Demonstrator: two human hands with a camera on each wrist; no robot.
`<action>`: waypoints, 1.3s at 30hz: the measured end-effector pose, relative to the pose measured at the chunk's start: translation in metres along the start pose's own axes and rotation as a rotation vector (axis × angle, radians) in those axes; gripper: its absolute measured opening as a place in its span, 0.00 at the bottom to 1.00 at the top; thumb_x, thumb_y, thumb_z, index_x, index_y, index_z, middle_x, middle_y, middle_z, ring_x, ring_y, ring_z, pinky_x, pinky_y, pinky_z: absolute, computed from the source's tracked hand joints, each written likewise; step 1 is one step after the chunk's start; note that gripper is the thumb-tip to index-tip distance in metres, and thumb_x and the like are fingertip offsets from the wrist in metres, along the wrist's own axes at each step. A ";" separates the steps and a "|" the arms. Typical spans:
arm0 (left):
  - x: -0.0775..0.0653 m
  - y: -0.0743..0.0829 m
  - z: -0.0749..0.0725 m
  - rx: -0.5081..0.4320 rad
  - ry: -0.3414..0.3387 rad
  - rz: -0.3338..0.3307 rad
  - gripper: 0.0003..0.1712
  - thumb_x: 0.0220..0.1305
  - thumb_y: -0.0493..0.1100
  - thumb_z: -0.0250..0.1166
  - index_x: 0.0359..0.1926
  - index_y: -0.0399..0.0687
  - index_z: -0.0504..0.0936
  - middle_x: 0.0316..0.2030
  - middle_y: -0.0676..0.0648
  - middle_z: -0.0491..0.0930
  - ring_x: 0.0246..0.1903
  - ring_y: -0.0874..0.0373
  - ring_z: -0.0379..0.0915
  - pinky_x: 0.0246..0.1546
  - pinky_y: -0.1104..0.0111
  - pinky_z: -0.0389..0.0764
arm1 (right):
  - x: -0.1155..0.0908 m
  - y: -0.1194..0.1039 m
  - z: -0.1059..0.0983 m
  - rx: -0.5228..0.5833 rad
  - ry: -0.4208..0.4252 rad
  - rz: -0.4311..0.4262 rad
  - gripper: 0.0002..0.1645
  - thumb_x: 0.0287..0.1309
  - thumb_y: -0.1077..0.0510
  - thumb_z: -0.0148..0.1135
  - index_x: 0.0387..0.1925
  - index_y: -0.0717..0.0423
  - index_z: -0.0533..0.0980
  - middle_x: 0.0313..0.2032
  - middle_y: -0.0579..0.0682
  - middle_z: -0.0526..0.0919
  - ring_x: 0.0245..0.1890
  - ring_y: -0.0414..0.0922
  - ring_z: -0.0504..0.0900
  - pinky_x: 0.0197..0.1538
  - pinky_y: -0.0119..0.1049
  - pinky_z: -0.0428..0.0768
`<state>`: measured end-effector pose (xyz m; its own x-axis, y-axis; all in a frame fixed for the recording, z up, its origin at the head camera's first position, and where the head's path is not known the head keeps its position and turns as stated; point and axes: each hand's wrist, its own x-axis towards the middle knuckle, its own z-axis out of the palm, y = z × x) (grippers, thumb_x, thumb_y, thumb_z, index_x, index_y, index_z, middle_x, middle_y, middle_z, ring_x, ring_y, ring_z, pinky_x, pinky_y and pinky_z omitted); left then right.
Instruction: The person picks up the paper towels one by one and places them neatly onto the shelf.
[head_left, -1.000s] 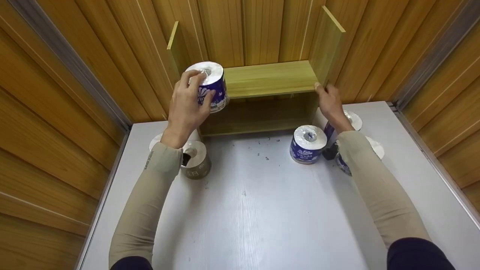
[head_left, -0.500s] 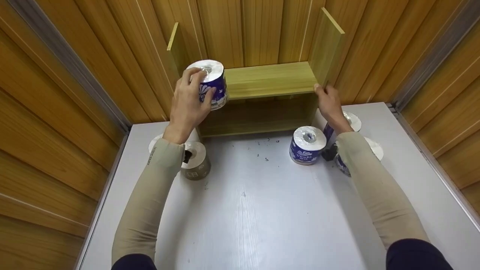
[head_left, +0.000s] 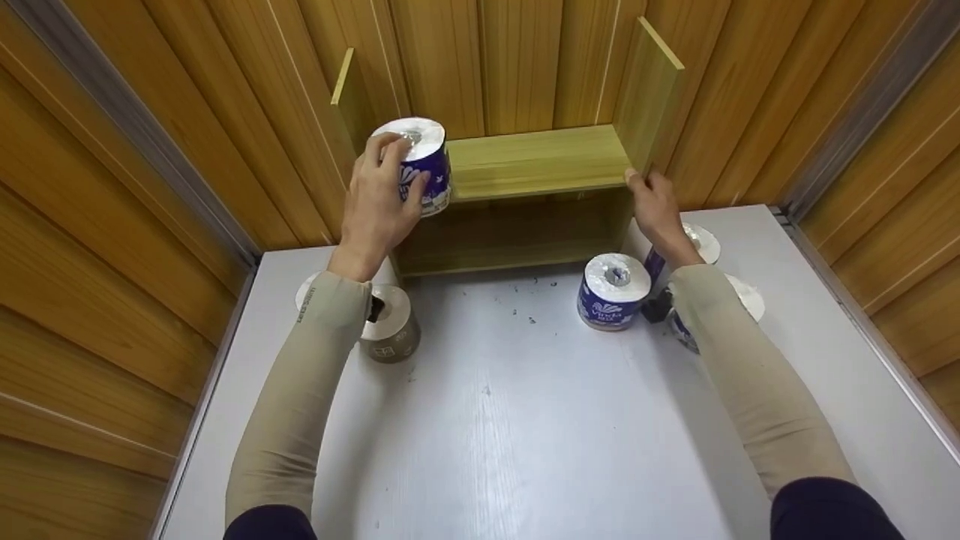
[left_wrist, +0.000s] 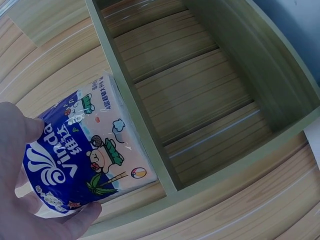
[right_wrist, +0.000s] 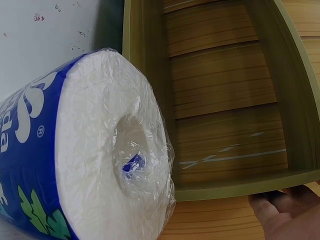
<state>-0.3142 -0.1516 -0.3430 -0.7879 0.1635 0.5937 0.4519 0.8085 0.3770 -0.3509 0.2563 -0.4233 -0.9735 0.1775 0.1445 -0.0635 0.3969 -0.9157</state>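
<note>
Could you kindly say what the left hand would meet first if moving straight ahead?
Past the blue-and-white paper roll it grips, the left hand probably meets the brown wood-panelled wall, though depth is unclear.

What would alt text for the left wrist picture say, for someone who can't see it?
A left hand grips a paper roll in blue-and-pink Vinda wrapping, its end close to a wooden shelf board; whether they touch is unclear. Behind is a wood-plank wall.

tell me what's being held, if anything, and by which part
Left grip: a blue-wrapped paper roll, by its top rim and printed side. Right grip: the shelf, by its right side panel.
</note>
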 end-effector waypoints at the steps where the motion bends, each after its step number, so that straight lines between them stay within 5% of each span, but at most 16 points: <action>1: 0.001 0.000 0.000 0.003 -0.005 -0.001 0.25 0.76 0.51 0.66 0.66 0.44 0.76 0.69 0.41 0.71 0.68 0.37 0.72 0.71 0.48 0.75 | 0.000 0.000 0.000 -0.001 -0.001 -0.002 0.36 0.83 0.40 0.43 0.70 0.65 0.69 0.67 0.63 0.75 0.67 0.52 0.70 0.74 0.48 0.67; 8: 0.005 0.000 0.001 0.032 -0.017 -0.002 0.26 0.76 0.51 0.65 0.67 0.44 0.76 0.69 0.41 0.71 0.72 0.38 0.68 0.76 0.48 0.71 | 0.000 0.000 0.000 -0.001 -0.008 -0.005 0.35 0.83 0.40 0.43 0.73 0.63 0.68 0.70 0.62 0.73 0.71 0.52 0.69 0.77 0.48 0.64; 13: 0.007 0.002 0.000 0.101 -0.004 0.022 0.27 0.75 0.50 0.66 0.68 0.42 0.78 0.69 0.39 0.74 0.76 0.31 0.60 0.78 0.42 0.66 | 0.001 0.002 0.000 0.006 0.001 0.001 0.36 0.83 0.39 0.43 0.68 0.65 0.71 0.63 0.60 0.76 0.63 0.50 0.71 0.69 0.44 0.69; 23: 0.011 0.005 0.000 0.169 -0.039 0.050 0.28 0.76 0.51 0.64 0.69 0.41 0.76 0.68 0.37 0.75 0.76 0.33 0.62 0.75 0.43 0.71 | 0.003 0.002 -0.002 0.012 -0.028 0.006 0.38 0.83 0.39 0.42 0.78 0.62 0.64 0.75 0.63 0.70 0.75 0.56 0.68 0.81 0.52 0.62; 39: 0.014 0.007 0.002 0.193 -0.047 0.041 0.33 0.78 0.53 0.62 0.75 0.43 0.72 0.75 0.36 0.70 0.79 0.28 0.56 0.75 0.37 0.67 | 0.005 0.001 -0.002 -0.002 -0.020 0.003 0.38 0.83 0.38 0.42 0.75 0.62 0.68 0.72 0.63 0.73 0.73 0.55 0.69 0.80 0.50 0.63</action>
<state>-0.3231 -0.1428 -0.3333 -0.7910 0.2210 0.5705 0.3988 0.8934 0.2068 -0.3551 0.2596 -0.4231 -0.9778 0.1609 0.1345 -0.0603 0.3986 -0.9151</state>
